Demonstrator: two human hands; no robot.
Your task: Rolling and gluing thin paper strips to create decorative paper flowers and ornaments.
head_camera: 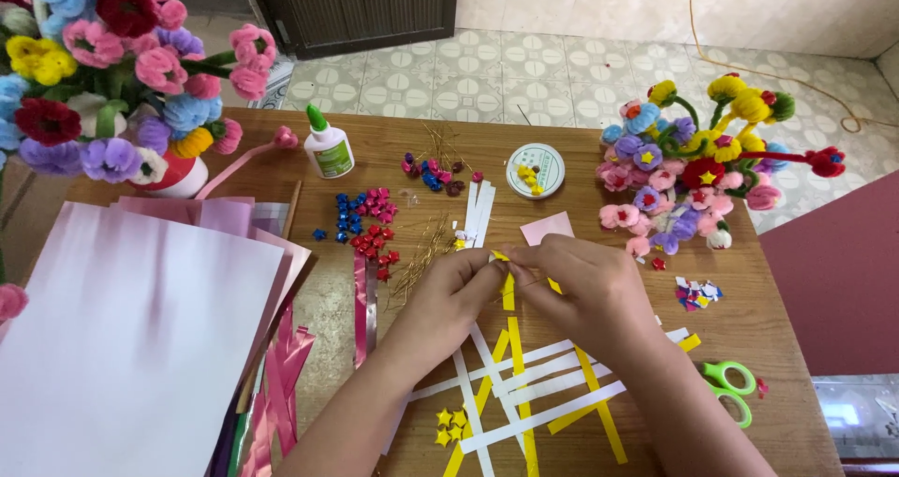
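Both hands meet at the middle of the table (749,280): the left hand (448,294) and the right hand (582,290) are pinching the same yellow paper strip (508,294) between fingertips, its end folded small between them. Under the wrists lie crossed white and yellow strips (534,393), with little yellow paper stars (449,425) near left. Green scissors (729,388) sit to the right. Far left stands a glue bottle (328,145); red and blue stars (365,224) lie beside it. Fuzzy flower bunches (693,177) rest far right.
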